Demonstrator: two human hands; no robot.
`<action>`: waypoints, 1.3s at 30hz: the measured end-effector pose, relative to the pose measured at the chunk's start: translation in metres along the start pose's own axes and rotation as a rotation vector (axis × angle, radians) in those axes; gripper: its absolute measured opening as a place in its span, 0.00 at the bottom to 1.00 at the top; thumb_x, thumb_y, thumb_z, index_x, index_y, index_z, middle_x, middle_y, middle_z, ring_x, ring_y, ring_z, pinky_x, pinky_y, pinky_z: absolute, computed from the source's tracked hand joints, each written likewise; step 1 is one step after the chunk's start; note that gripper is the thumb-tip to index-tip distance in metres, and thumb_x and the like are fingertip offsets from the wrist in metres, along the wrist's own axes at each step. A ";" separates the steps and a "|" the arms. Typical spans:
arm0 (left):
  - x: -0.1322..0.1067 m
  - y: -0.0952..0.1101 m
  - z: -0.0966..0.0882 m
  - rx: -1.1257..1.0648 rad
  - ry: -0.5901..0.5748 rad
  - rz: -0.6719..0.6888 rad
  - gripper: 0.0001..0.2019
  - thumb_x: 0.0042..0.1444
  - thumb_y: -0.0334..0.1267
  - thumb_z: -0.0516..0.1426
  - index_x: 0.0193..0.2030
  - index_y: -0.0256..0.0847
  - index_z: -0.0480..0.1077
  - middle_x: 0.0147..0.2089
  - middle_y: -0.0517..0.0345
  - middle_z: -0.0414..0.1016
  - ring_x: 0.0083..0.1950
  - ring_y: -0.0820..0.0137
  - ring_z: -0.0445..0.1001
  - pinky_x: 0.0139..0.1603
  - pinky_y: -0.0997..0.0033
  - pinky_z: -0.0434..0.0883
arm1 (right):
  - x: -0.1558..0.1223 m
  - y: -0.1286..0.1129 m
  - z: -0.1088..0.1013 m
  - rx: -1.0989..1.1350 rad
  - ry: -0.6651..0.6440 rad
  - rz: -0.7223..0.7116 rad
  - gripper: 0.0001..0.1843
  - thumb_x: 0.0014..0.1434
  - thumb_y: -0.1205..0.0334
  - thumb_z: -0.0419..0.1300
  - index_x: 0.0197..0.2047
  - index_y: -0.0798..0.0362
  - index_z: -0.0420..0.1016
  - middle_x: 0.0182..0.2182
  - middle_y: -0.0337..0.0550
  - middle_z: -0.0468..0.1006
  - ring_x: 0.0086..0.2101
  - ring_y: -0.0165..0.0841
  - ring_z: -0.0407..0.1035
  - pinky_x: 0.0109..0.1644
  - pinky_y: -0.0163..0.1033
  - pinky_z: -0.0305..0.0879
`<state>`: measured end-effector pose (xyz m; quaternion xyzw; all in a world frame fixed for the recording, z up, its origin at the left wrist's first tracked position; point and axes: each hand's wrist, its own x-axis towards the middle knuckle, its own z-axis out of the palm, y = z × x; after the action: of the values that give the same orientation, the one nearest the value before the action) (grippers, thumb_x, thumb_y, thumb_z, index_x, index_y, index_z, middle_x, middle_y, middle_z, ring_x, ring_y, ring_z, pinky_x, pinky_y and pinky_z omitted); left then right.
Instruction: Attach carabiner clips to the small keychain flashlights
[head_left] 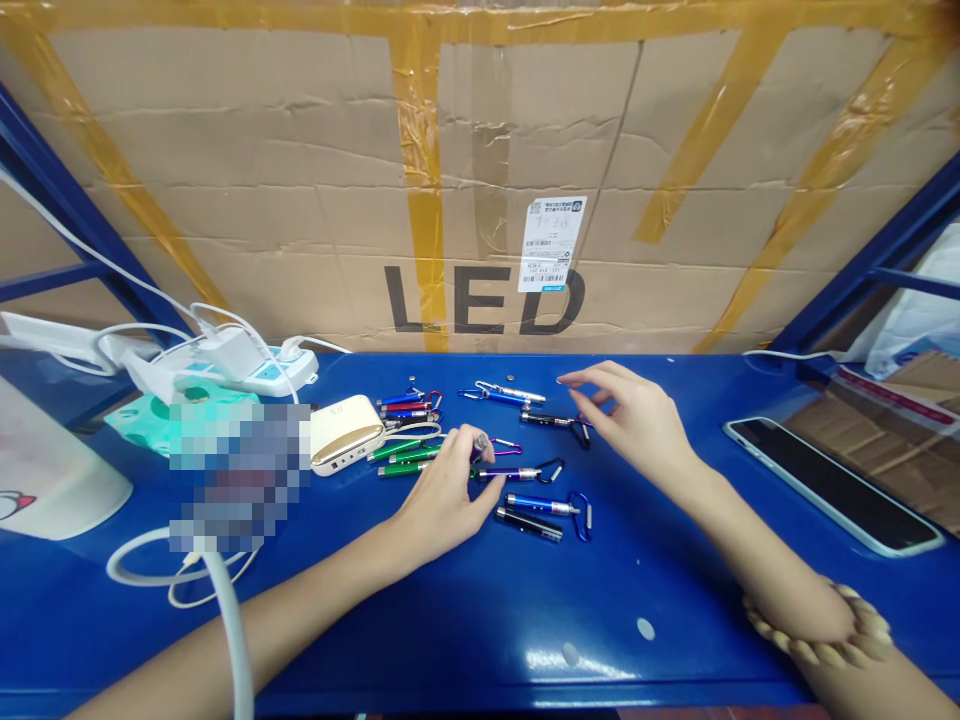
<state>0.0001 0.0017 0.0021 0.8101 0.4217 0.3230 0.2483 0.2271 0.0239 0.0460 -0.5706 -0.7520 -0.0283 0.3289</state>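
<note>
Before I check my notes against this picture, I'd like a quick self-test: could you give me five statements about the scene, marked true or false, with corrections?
1. The left hand holds a slim, metal-ended tube. True.
2. A beaded bracelet is on the same arm as the right hand. True.
3. The right hand grips a cable. False: its fingers are parted near a black tube with a clip.
4. The phone lies on the blue table, dark screen up. True.
5. The phone lies between the two hands. False: it lies to the right of both.
</note>
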 end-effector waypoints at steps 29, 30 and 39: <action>0.002 0.005 0.000 -0.120 0.139 -0.058 0.06 0.57 0.33 0.51 0.36 0.43 0.54 0.35 0.61 0.63 0.32 0.73 0.61 0.32 0.72 0.62 | -0.015 -0.014 0.043 0.045 -0.372 -0.202 0.12 0.56 0.55 0.61 0.42 0.50 0.77 0.42 0.42 0.76 0.45 0.39 0.69 0.43 0.42 0.68; 0.002 0.005 0.000 -0.120 0.149 -0.058 0.06 0.57 0.33 0.51 0.35 0.43 0.53 0.35 0.62 0.63 0.32 0.73 0.61 0.32 0.73 0.61 | -0.015 -0.014 0.044 0.062 -0.369 -0.190 0.11 0.56 0.56 0.61 0.41 0.49 0.77 0.41 0.42 0.76 0.44 0.38 0.69 0.43 0.41 0.68; 0.004 0.002 0.001 -0.103 0.172 -0.082 0.05 0.56 0.34 0.50 0.35 0.43 0.53 0.35 0.61 0.62 0.31 0.73 0.60 0.31 0.72 0.60 | -0.015 -0.015 0.051 0.265 -0.342 -0.029 0.02 0.51 0.64 0.63 0.30 0.53 0.77 0.30 0.40 0.78 0.28 0.30 0.71 0.29 0.33 0.65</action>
<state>0.0038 0.0038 0.0042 0.7476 0.4569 0.4022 0.2655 0.1925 0.0276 0.0035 -0.5080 -0.8020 0.1633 0.2685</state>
